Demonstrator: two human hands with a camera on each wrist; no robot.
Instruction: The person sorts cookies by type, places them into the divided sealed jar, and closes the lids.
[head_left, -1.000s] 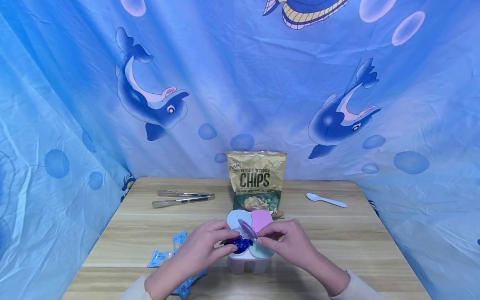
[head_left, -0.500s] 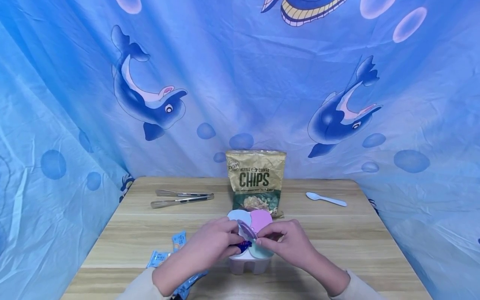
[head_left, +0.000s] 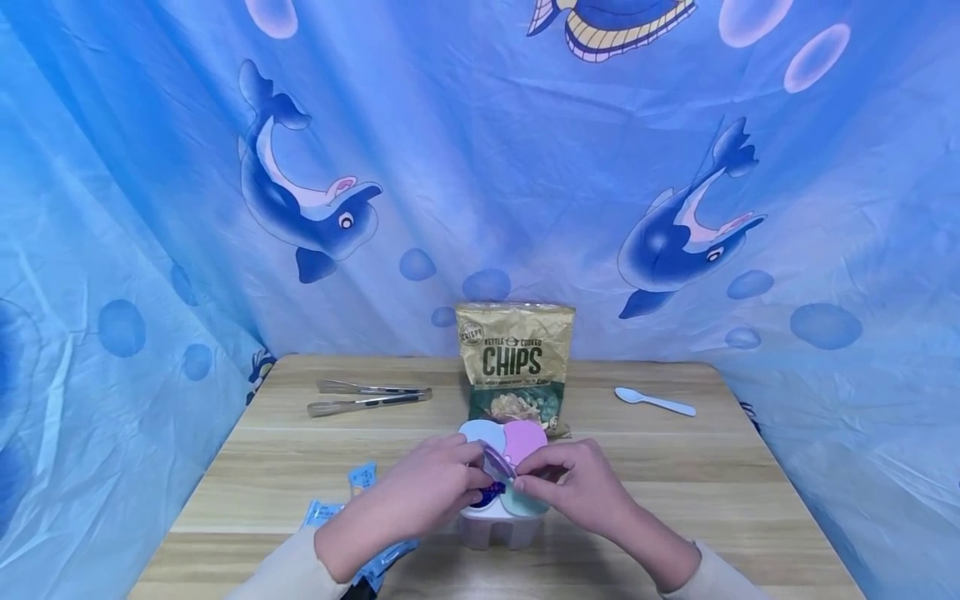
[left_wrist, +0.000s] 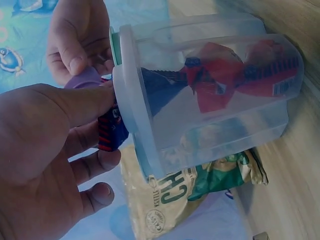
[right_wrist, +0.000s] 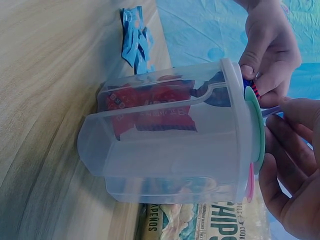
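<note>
A clear container [head_left: 498,533] with round coloured lids stands upright on the table. My left hand [head_left: 431,487] pinches a dark blue and red snack packet [left_wrist: 113,131] at the container's front-left opening; part of the packet sits below the rim. Between the thumb and fingers of my right hand [head_left: 573,482] is the purple lid [head_left: 498,460], tilted up above that opening. Red packets [right_wrist: 162,107] lie inside the same compartment, seen through the clear wall. The mint green lid [right_wrist: 255,127], the light blue lid [head_left: 482,433] and the pink lid [head_left: 525,437] lie flat.
Behind the container stands a chips bag [head_left: 513,362]. Tongs [head_left: 367,400] lie at the back left, and a white spoon [head_left: 654,402] at the back right. Several light blue packets [right_wrist: 136,42] lie left of the container, partly behind my left arm.
My left hand has shifted right and closer over the opening, and less of the dark blue packet shows. The right hand keeps the purple lid raised in about the same place.
</note>
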